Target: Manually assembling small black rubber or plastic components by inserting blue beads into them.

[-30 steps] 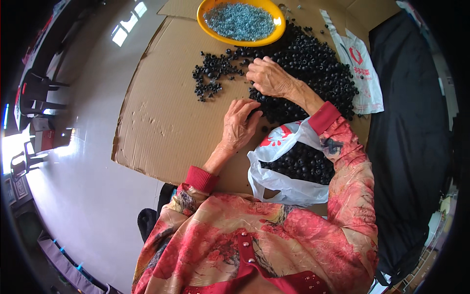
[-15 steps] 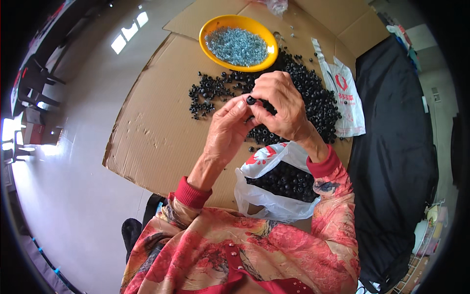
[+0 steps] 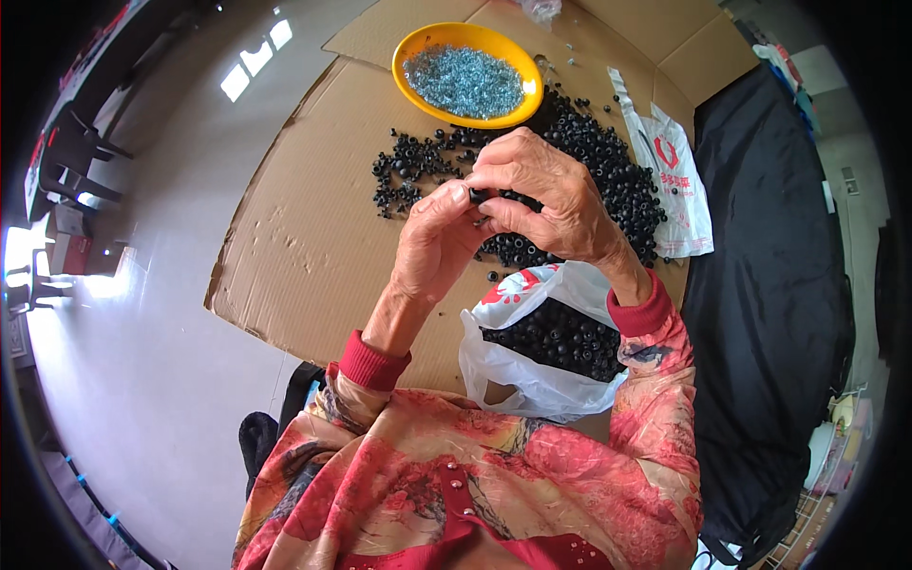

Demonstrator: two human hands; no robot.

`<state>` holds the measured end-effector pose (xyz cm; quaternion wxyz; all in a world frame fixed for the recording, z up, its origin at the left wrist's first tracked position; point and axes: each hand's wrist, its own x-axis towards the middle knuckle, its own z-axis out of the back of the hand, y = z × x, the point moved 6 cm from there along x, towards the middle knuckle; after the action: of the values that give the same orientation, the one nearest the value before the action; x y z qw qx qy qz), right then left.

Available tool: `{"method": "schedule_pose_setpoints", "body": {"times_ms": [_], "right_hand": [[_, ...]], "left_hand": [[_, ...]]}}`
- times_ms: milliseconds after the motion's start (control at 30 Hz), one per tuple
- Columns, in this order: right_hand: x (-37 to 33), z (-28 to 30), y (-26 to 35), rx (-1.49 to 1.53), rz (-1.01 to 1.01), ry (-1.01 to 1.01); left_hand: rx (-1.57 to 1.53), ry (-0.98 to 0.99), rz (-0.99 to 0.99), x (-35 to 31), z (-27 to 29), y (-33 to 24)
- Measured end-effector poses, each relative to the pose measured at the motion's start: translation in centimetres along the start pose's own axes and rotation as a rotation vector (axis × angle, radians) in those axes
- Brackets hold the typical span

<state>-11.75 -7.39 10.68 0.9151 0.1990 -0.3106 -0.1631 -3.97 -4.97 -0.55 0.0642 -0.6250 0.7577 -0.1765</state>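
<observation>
Above a pile of small black parts, both my hands meet. My left hand [image 3: 432, 239] is closed, pinching a small round black piece [image 3: 477, 196] between thumb and fingers. From the right, the fingers of my right hand [image 3: 549, 195] close on the same piece, its thumb and forefinger pressed against it. Whether anything smaller sits between those fingertips is hidden. Loose black parts [image 3: 622, 195], rounded and some with holes, spread behind and beside the hands. Nearer my body, an opened white plastic bag [image 3: 494, 361] holds many more of the black pieces.
A yellow bowl [image 3: 407, 81] of small clear bluish pieces stands at the far side. Everything rests on brown cardboard [image 3: 285, 228]. To the right lie a flattened white bag [image 3: 686, 204] with red print and a large black cover [image 3: 769, 285]. Grey floor [image 3: 171, 275] extends at left.
My right hand has turned, and its fingers now cover more of the black piece. Both hands still meet over the pile. The whole scene has shifted slightly in the picture.
</observation>
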Motion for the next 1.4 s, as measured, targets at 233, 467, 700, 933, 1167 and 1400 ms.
{"method": "schedule_pose_setpoints", "body": {"times_ms": [233,467,700,933,1167,1400], "right_hand": [[-0.3,-0.2,0.8,-0.281,0.129,-0.088],[-1.2,-0.9,0.2,-0.12,0.098,0.016],[-1.8,-2.9,-5.8,0.007,-0.205,0.233],[-1.5,-12.5,-9.7,-0.014,-0.147,0.322],[-2.0,-14.4,-10.4,-0.155,-0.078,0.292],[-2.0,-13.6,-11.5,-0.052,-0.206,0.25]], "left_hand": [[-0.09,-0.061,0.044,-0.2,-0.1,0.9],[-0.093,-0.126,0.119,-1.1,0.8,2.3],[0.491,-0.262,0.145,-5.0,6.3,0.9],[0.675,-0.468,-0.019,-6.7,10.6,-2.7],[0.563,-0.441,-0.044,-6.6,11.5,-2.9],[0.467,-0.389,-0.07,-6.3,11.6,-3.1]]}}
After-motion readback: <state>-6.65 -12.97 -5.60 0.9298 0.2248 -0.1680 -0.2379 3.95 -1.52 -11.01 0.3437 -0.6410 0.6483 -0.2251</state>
